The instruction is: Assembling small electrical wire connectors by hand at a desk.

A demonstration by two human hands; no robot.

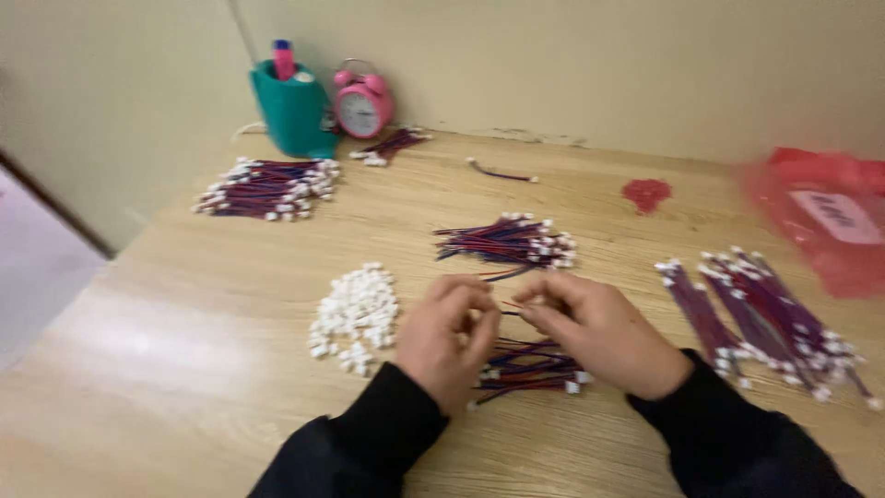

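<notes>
My left hand [448, 337] and my right hand [595, 332] meet at the middle of the wooden table [184, 350], fingertips pinched together on a thin red and blue wire lead [509, 308] held between them. Under the hands lies a small bundle of the same wires [530, 364] with white plugs. A heap of loose white connector housings [355, 314] sits just left of my left hand. Another wire bundle [507, 242] lies just beyond the fingers. The picture is blurred, so the fingertips' exact grip is hard to make out.
More wire bundles lie at the far left [267, 187], by the clock [392, 146] and at the right [765, 314]. A teal pen holder [293, 111] and pink alarm clock [363, 103] stand against the wall. A red plastic bag [825, 217] and small red scrap [645, 194] lie far right.
</notes>
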